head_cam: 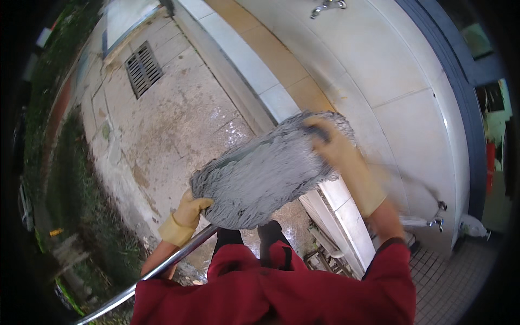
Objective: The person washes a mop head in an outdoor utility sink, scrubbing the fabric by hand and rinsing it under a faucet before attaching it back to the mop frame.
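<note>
A wide grey flat-mop head with a shaggy pile (260, 170) lies slanted before me, its far right end over the tiled ledge of a trough. My left hand (189, 213), in a pale yellow rubber glove, grips its near left end, thumb on top. A shiny metal pole (178, 256) runs from beneath the mop head down to the lower left, past my left forearm. On the right end of the pile is my gloved right hand (335, 148), blurred, closed around a small dark object (318, 133), possibly a brush. The fingers partly hide that object.
The white-tiled trough wall (406, 122) carries a metal tap (328, 6) at the top and another tap (438, 217) lower right. A plastic bottle (473, 226) stands beside it. A drain grate (144, 69) is set in the wet paving (178, 109). Grass (97, 195) borders the left.
</note>
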Demonstrator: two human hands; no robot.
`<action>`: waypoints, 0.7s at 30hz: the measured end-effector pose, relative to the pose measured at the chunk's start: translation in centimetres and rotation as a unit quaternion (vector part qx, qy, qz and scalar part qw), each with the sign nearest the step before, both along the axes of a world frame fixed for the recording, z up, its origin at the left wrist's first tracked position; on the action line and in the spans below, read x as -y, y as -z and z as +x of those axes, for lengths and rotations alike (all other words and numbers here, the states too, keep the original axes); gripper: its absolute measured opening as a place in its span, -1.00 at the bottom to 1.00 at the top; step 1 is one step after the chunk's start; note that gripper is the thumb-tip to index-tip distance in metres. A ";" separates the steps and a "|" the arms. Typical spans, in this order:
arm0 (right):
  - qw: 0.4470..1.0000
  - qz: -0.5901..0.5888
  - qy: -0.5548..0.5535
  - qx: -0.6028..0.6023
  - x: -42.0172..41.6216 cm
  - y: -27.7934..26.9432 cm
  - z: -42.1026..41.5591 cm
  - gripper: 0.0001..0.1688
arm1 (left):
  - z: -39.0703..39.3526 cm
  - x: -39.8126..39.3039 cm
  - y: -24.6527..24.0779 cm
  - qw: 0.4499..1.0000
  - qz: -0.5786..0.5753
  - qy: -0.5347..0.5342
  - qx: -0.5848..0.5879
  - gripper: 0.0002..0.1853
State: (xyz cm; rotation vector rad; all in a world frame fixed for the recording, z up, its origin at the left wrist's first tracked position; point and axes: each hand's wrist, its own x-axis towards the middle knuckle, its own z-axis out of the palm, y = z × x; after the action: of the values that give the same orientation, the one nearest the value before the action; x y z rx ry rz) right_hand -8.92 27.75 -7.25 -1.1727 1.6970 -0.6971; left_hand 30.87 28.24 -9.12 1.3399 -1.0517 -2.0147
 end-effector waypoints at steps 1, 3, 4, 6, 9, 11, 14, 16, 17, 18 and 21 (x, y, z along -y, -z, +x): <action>0.996 -0.045 -0.076 -0.028 -0.5 -1.0 3.3 -0.50 | -0.2 0.0 -0.5 1.000 0.008 -0.003 -0.008 -0.55; 0.961 -0.153 -0.218 -0.073 -0.9 -2.6 10.1 -0.46 | -1.1 0.2 -1.1 0.999 0.017 -0.003 -0.031 -0.56; 0.963 -0.132 -0.226 -0.055 -0.9 -2.5 10.4 -0.45 | -0.6 -0.2 -1.0 0.999 0.028 -0.024 -0.021 -0.60; 0.965 -0.088 -0.248 -0.012 -1.0 -1.1 10.7 -0.41 | -0.6 -0.2 -0.7 1.000 0.013 0.002 0.007 -0.63; 0.960 -0.087 -0.050 -0.261 -4.5 6.1 -3.0 -0.46 | 0.2 -0.3 0.3 0.999 0.041 -0.006 -0.006 -0.64; 0.943 0.064 0.039 -0.323 -7.3 7.4 -9.9 -0.52 | -1.0 -0.7 -0.4 0.998 0.053 -0.029 -0.031 -0.63; 0.991 0.063 0.070 -0.096 -5.2 0.8 -0.4 -0.55 | -1.2 -1.3 -0.2 0.993 0.061 -0.075 -0.060 -0.56; 0.986 -0.064 -0.139 -0.063 -4.3 -1.9 9.4 -0.51 | -1.8 -1.1 -1.9 0.986 0.102 -0.103 -0.079 -0.58; 0.965 -0.129 -0.228 -0.029 -3.9 -3.2 14.3 -0.49 | -1.6 -1.1 -1.6 0.989 0.083 -0.082 -0.086 -0.58; 0.949 -0.088 -0.295 0.069 -4.0 -4.0 17.2 -0.47 | -0.8 -1.0 -1.2 0.992 0.067 -0.062 -0.090 -0.58; 0.969 0.003 -0.228 -0.093 -4.8 0.1 9.5 -0.50 | -0.1 -1.0 -0.8 0.995 0.045 -0.045 -0.074 -0.57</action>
State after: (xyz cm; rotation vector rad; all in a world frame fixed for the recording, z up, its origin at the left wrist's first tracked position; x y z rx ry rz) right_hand 0.55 32.56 -7.34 -1.5931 1.4932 -0.3029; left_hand 30.79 29.25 -8.28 1.2383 -0.8298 -2.0783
